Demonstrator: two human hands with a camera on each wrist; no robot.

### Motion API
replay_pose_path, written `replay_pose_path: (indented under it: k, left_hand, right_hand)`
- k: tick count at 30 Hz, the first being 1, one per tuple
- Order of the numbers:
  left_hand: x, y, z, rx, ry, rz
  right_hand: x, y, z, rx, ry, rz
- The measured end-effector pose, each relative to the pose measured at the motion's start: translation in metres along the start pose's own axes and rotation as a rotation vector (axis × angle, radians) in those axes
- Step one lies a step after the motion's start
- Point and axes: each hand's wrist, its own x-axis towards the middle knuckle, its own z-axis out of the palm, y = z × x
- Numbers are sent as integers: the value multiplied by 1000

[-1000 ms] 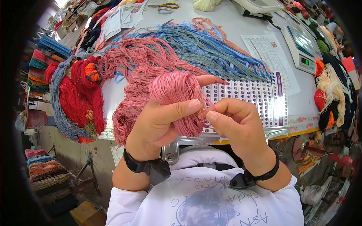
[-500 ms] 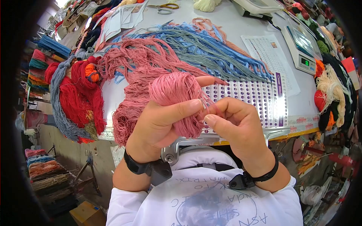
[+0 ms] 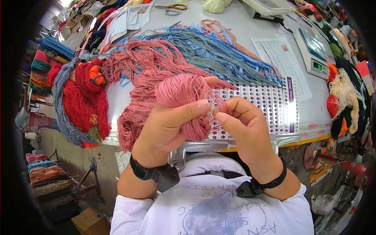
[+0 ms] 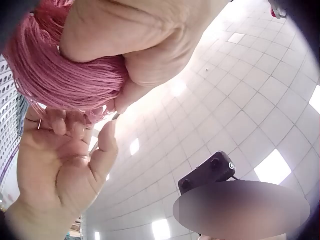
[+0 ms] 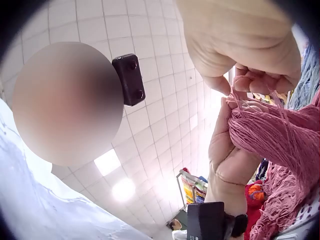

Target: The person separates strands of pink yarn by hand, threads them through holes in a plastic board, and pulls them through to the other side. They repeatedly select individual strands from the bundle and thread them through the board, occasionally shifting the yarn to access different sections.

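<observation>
A thick bundle of pink yarn (image 3: 182,92) lies across my left hand (image 3: 166,125), with the thumb pressed over its front and a fingertip showing past its far side. My right hand (image 3: 248,127) pinches a few pink strands (image 3: 221,105) between thumb and fingers, just right of the bundle. Those strands run from the bundle's right edge to the pinch. In the left wrist view the bundle (image 4: 60,80) hangs in the curled left hand, with the right hand (image 4: 60,165) below it. The right wrist view shows the strands (image 5: 235,100) drawn up from the bundle's end.
More pink yarn (image 3: 135,98) heaps behind the left hand. Blue and grey-green yarn (image 3: 211,51) fans over a perforated white card (image 3: 270,105). Around them are a digital scale (image 3: 315,58), printed sheets (image 3: 278,51), scissors (image 3: 172,8) and red and grey skeins (image 3: 84,105) at the left edge.
The right hand has shifted slightly away from the bundle, and the pink strands between the hands spread into a wider loop. The left hand keeps its grip nearly in place.
</observation>
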Motion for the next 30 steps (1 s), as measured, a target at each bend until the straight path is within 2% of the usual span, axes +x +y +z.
replay_pose_path:
  k: [1,3,4,6,7,9,12,16,18,21,25,27,28,30]
  left_hand:
    - [0,-1,0,0,0,-1]
    - [1,-4,2,65,33,26]
    - [2,-5,1,65,33,25]
    - [4,-7,-1,107,29,70]
    - [4,-7,0,107,31,70]
    - [4,-4,2,131,67,114]
    - [6,-4,-6,196,14,105]
    - [4,-4,2,182,53,98]
    - [5,-4,2,172,32,82]
    - [5,-5,4,209,26,89]
    - [5,-2,-4,220,30,92]
    - [3,4,-13,73,-106,3]
    - [4,3,-11,73,-107,4]
    - [5,-2,-5,217,-53,163]
  right_hand:
    - [0,1,-1,0,0,0]
    - [3,4,-5,-341,-82,-122]
    - [6,10,-8,-341,-81,-121]
    - [13,22,-13,-450,-71,-443]
    - [12,20,-13,-450,-73,-442]
    - [7,10,-11,-94,-68,-135]
    - [5,4,-11,-40,-109,-51]
    - [5,2,-4,-60,-86,-3]
    - [7,6,-6,-303,-117,-103]
    - [6,4,-8,-390,-106,-88]
    - [7,9,-8,-224,-104,-59]
    - [7,9,-6,-68,-138,-56]
    - [6,8,-7,-69,-138,-57]
    - [5,6,-9,-55,-145,-36]
